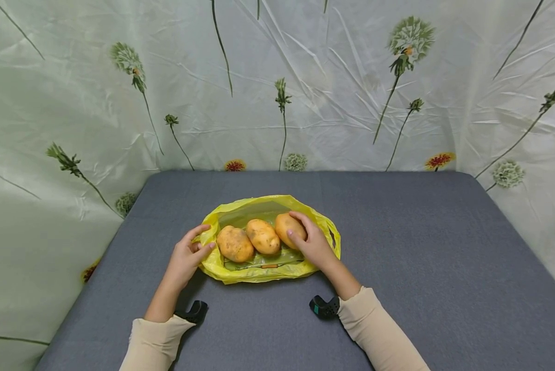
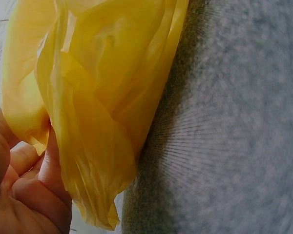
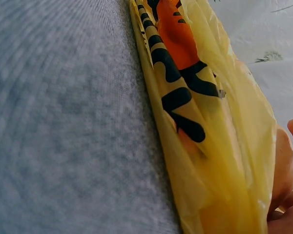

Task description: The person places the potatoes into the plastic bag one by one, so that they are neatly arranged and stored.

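A yellow plastic bag lies with its mouth spread wide, showing three potatoes in a row: a left one, a middle one and a right one. The left hand pinches the bag's left rim. In the left wrist view that hand has thumb and fingers on either side of the yellow film. Reaching over the right rim, the right hand grips the right potato between thumb and fingers. Black and orange print marks the bag's near side in the right wrist view.
A grey cloth-covered table lies beneath the bag. Behind and at the sides hangs a pale curtain printed with flowers. Black wrist devices, one on the left and one on the right, sit near the sleeve cuffs.
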The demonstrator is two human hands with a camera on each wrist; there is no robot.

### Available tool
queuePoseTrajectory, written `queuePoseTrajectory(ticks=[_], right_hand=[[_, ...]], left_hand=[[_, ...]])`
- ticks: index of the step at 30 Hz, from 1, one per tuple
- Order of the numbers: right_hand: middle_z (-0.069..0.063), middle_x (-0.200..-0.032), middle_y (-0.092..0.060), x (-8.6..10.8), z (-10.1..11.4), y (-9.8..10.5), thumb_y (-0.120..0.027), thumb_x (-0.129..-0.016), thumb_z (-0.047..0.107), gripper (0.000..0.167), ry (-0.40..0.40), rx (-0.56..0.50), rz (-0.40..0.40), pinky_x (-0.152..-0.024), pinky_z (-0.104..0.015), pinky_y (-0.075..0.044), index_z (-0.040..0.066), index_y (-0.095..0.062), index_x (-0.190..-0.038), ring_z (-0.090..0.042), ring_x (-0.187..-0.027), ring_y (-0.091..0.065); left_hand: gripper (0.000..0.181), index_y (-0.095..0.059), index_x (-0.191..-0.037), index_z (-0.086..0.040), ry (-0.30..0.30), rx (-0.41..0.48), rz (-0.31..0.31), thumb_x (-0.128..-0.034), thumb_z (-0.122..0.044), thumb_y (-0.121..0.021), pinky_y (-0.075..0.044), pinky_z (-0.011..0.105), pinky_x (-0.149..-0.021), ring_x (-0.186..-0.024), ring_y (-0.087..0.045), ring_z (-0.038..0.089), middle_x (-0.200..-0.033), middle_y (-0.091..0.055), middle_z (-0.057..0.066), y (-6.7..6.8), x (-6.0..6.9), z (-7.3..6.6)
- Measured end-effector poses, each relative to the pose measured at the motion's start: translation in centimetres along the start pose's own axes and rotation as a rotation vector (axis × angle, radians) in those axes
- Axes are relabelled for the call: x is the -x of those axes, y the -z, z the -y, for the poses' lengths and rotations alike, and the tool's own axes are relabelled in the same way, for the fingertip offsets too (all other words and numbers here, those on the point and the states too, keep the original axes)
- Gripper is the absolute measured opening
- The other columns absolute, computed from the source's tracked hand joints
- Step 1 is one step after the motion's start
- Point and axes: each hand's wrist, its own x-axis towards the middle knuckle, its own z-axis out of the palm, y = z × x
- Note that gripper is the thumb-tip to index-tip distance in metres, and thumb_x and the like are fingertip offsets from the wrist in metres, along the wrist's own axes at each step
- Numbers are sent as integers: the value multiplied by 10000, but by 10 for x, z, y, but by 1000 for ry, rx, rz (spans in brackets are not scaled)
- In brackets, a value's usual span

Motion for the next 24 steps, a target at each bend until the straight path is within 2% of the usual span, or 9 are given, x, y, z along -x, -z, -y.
queuePoseTrajectory(ticks=[4, 8, 14, 19, 21, 24], right_hand=[[-92, -1281, -462, 1, 1, 0, -564, -897, 228, 444, 7, 9, 1, -915, -436, -353, 53, -450, -1289, -224, -1148, -433], [-96, -1272, -470, 1, 2, 0, -569, -892, 210, 434, 27, 6, -5, -926, -421, -348, 43, -459, -1278, -214, -1151, -432], [-139, -1296, -445, 0, 5, 2, -576, -889, 164, 427, 76, 9, -9, -966, -397, -312, 10, -457, -1270, -221, -1202, -390], [-137, -1305, -440, 0, 11, 10, -579, -886, 166, 429, 114, 55, -28, -980, -404, -291, 19, -459, -1271, -230, -1222, -370], [-121, -1310, -439, 0, 13, 15, -575, -889, 176, 430, 128, 79, -39, -980, -410, -289, 33, -457, -1277, -227, -1225, -366], [-111, -1328, -419, 0, 14, 24, -574, -890, 176, 441, 166, 121, -64, -975, -434, -289, 36, -445, -1288, -238, -1232, -355]], left_hand=[[448, -427, -1262, 30, 6, 1, -1, -847, 7, -595, -335, 196, -434, -487, -361, 64, -612, -397, 61, 0, -2, 4], [463, -429, -1274, 0, 9, 24, 0, -848, -30, -610, -347, 203, -436, -503, -380, 70, -656, -413, 73, 2, -8, 17], [427, -452, -1273, -58, -35, 0, -7, -880, -147, -593, -395, 218, -478, -595, -459, 80, -979, -475, 122, 2, -12, 30], [398, -474, -1262, -111, -93, -132, -42, -901, -257, -559, -411, 254, -495, -660, -503, 156, -1051, -498, 136, 3, -12, 29], [402, -474, -1265, -130, -116, -209, -60, -906, -296, -543, -430, 290, -539, -715, -522, 208, -1107, -495, 135, 3, -12, 28], [425, -458, -1282, -129, -149, -298, -77, -912, -326, -524, -456, 393, -673, -868, -533, 306, -1218, -445, 155, 3, -12, 26]])
